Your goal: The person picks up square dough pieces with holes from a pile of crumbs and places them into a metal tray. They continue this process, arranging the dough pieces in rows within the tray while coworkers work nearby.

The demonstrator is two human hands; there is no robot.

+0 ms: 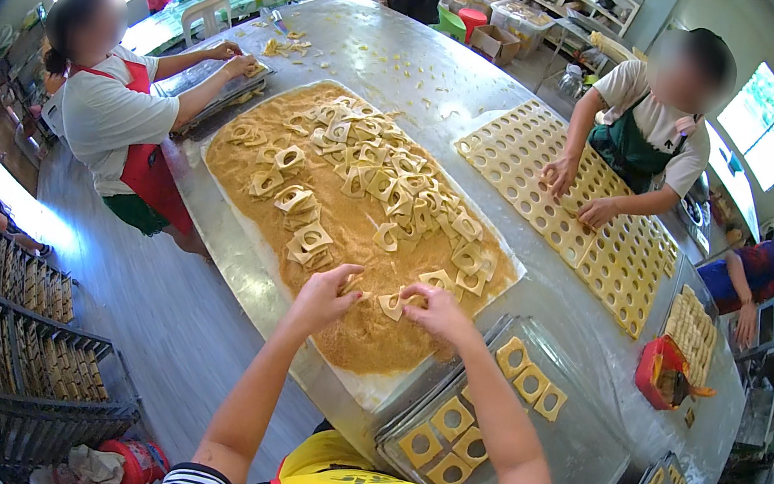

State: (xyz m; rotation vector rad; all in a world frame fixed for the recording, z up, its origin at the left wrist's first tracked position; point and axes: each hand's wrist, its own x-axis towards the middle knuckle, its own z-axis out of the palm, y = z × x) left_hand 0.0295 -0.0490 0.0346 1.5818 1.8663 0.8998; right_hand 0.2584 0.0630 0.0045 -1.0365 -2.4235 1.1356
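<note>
The right hand and left hand each pinch one side of a square dough cutout, pale with a round hole, fingers narrow on it. It lies on the brown crumb bed near the steel table's near edge. This looks like the coating step; next would call for lifting the soft ring without bending it, toward the baking tray at the near right corner, where coated squares lie. More cutouts are heaped farther in.
</note>
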